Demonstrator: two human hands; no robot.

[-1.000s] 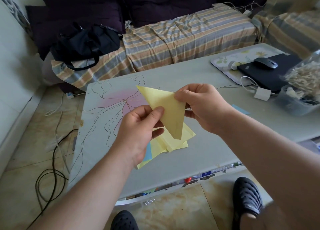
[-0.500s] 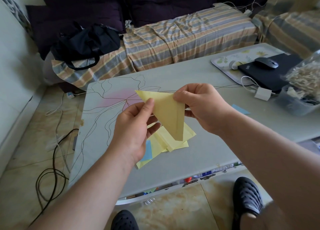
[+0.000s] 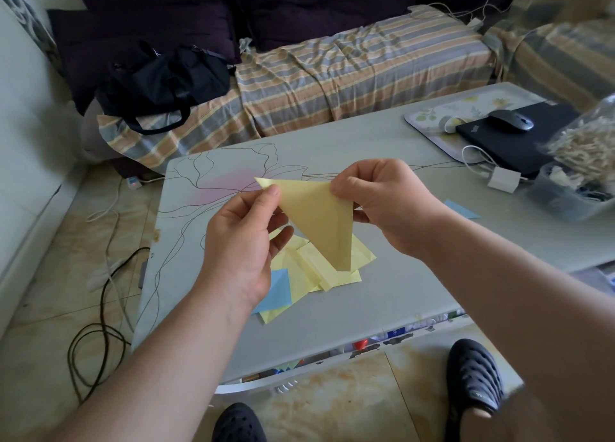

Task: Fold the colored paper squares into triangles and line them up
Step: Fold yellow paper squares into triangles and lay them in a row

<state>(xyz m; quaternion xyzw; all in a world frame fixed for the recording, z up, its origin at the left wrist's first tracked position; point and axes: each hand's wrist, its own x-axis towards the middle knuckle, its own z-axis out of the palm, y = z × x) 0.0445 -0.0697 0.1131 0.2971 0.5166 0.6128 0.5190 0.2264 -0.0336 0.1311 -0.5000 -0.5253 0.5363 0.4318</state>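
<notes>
Behind the counter [image 3: 416, 285] sits a striped sofa. Above it, the left hand [image 3: 239, 241] pinches the yellow triangle [image 3: 316, 218] near its left corner, and the right hand [image 3: 382, 201] pinches the right corner. Best to align the edges, then crease the fold firmly before adding it to the pile [image 3: 309, 275].

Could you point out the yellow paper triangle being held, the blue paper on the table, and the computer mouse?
yellow paper triangle [image 3: 316, 218], head view, middle of its flat face
blue paper [image 3: 278, 291], head view, visible part beside the left wrist
computer mouse [image 3: 511, 121], head view, its top
</notes>
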